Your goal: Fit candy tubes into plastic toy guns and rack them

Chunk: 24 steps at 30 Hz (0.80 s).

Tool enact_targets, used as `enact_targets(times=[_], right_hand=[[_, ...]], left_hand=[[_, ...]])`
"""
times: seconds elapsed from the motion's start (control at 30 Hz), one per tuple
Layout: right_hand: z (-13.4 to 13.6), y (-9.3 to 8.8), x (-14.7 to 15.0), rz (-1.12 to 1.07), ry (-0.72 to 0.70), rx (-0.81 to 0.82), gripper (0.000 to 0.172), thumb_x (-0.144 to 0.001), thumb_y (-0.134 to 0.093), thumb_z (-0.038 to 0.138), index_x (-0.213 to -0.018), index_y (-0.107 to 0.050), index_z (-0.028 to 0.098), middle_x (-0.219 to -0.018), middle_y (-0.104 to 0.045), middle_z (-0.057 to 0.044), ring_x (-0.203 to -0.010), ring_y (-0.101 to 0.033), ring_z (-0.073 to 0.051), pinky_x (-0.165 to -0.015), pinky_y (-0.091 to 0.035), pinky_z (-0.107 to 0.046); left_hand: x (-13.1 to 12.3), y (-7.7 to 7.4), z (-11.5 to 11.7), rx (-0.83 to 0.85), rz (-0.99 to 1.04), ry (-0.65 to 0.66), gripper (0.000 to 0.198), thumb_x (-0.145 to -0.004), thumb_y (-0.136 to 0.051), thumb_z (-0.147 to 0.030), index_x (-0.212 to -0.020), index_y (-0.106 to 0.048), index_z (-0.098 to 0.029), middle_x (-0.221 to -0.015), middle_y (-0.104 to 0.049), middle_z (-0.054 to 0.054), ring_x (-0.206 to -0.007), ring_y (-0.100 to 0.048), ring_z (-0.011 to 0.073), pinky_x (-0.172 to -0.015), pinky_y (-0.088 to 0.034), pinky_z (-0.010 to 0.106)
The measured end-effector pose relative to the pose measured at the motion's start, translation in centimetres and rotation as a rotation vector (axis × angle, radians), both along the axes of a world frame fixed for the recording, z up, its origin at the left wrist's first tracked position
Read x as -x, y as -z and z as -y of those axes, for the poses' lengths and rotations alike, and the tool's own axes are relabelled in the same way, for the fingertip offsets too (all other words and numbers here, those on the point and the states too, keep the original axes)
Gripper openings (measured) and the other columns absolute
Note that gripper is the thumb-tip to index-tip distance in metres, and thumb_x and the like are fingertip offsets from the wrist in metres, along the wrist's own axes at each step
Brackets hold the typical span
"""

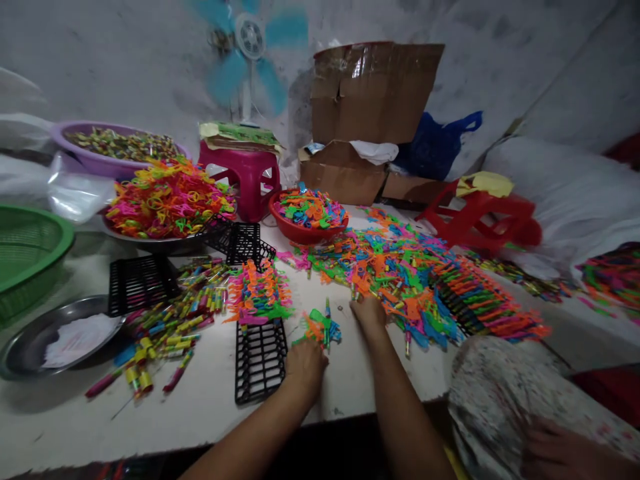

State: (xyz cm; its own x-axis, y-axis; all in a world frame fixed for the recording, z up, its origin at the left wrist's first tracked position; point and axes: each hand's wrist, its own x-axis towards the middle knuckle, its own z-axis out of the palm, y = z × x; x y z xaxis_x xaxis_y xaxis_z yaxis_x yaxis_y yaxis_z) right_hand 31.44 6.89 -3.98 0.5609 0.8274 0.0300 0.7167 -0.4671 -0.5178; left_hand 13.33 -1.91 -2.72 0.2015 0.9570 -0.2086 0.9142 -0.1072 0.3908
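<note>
My left hand (306, 367) is closed at the table's front, its fingers curled down against a small bunch of green, orange and blue plastic pieces (320, 325). A slim tube stands up among these pieces. At the edge of a large multicoloured pile of plastic pieces (400, 280), my right hand (369, 312) is closed, and its fingertips are hidden by the hand. Left of my left hand lies a black slotted rack (261, 363). Its far part bears rows of orange, pink and green plastic pieces (260, 290).
Loose foil-wrapped tubes (185, 307) lie left of the rack. Behind are a red bowl (307, 230), a heaped basin (170, 200), more black racks (143, 280) and a spinning fan (250, 40). A metal bowl (30, 340) sits left. Another person's hand (555, 447) shows lower right.
</note>
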Motion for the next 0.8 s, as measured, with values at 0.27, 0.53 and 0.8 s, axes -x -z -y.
enact_targets(times=[0.27,0.53,0.8], right_hand=[[5.6,-0.4,0.3,-0.825,-0.19,-0.108,0.029,-0.062,-0.06,0.044,-0.054,-0.053,0.017,-0.046,-0.05,0.002,-0.038,-0.042,-0.009,-0.037,-0.032,-0.02],[5.8,-0.5,3.8,-1.257,-0.222,-0.137,0.023,-0.055,-0.071,0.033,-0.063,-0.059,0.015,-0.059,-0.06,-0.001,-0.044,-0.048,-0.008,-0.04,-0.039,-0.02],[7.2,-1.6,8.0,-1.364,-0.458,-0.11,0.024,-0.058,-0.069,0.028,-0.079,-0.064,0.018,-0.076,-0.067,-0.004,-0.067,-0.062,-0.017,-0.064,-0.05,-0.03]], left_hand=[[7.0,-0.6,1.3,-0.124,0.303,0.03,0.023,-0.075,-0.047,-0.026,-0.062,-0.064,-0.017,-0.057,-0.065,0.003,-0.056,-0.061,0.0155,-0.052,-0.043,0.022],[16.7,1.0,4.0,-0.574,0.597,-0.255,0.018,-0.067,-0.06,-0.038,-0.062,-0.064,-0.021,-0.059,-0.065,-0.001,-0.052,-0.059,0.0134,-0.051,-0.048,0.022],[17.8,3.2,2.6,-0.531,0.624,-0.399,0.022,-0.071,-0.054,-0.038,-0.071,-0.062,-0.017,-0.064,-0.066,0.001,-0.059,-0.062,0.0146,-0.055,-0.05,0.024]])
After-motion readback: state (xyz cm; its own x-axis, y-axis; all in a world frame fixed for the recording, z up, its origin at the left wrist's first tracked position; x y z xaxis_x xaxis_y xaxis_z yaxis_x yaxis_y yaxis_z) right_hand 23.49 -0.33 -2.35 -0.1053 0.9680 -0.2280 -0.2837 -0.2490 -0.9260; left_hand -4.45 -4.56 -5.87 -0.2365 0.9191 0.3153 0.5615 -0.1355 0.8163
